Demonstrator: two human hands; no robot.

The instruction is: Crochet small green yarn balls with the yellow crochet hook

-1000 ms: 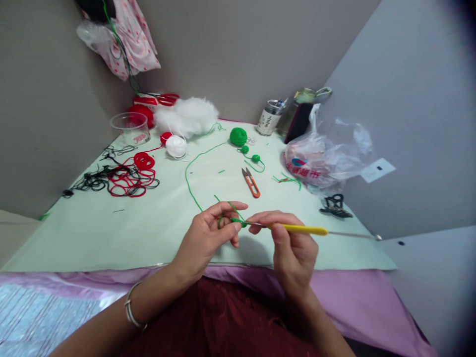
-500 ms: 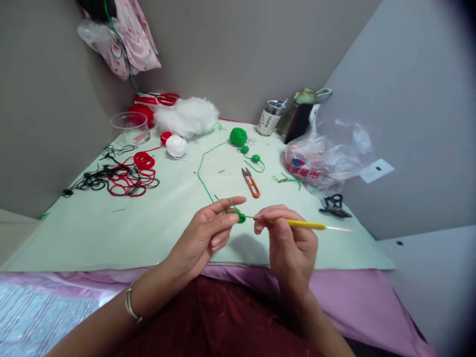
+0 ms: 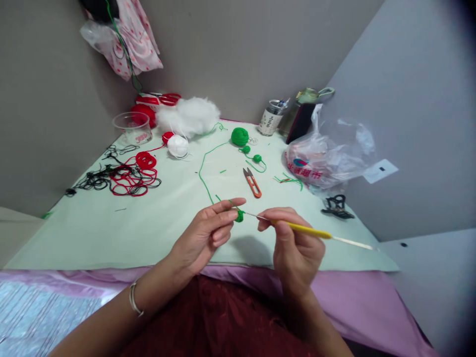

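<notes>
pinching green piece [image 3: 240, 216] at fingertips: left grip [image 3: 203, 232]; right grip [image 3: 298, 244] clasping yellow hook [image 3: 311, 230], tip at piece

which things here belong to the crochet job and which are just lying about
Job: green crochet piece, yellow-handled crochet hook, green yarn ball, perhaps orange thread snips.

Seemingly lying about: black hair claw clip, plastic shopping bag, tangled black yarn.

The hook [image 3: 312, 231] has a smooth, plastic-looking grip [image 3: 307, 229] and shiny metal shafts [image 3: 349, 242]. Near the right edge of the bench [image 3: 167, 228], the bag [image 3: 334, 153] is crinkled, glossy plastic.
</notes>
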